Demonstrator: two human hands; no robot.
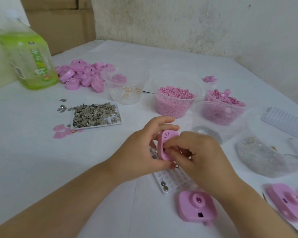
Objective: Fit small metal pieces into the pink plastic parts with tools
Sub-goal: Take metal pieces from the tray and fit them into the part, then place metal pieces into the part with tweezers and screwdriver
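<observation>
Far to the left of the pink part (165, 143) you are holding stands a green bottle (29, 60), and just beside the bottle is a pile of pink shells (83, 76). Nearer, still left of the part and behind it, the metal pieces (95, 115) lie heaped on a flat white tray (96, 126) (a few lie loose off its left edge). Your left hand (139, 155) grips the part, fingers curled over its top edge and thumb under its bottom, holding it upright above a white dimpled strip (167, 182). Your right hand (201, 157) meets the part's face, fingertips bunched at its slot; whether they pinch anything is too small to tell. Behind the part sits a tub of pink pellets (175, 102). Below and right of the part, a second pink shell (194, 206) lies flat on the table (41, 152).
</observation>
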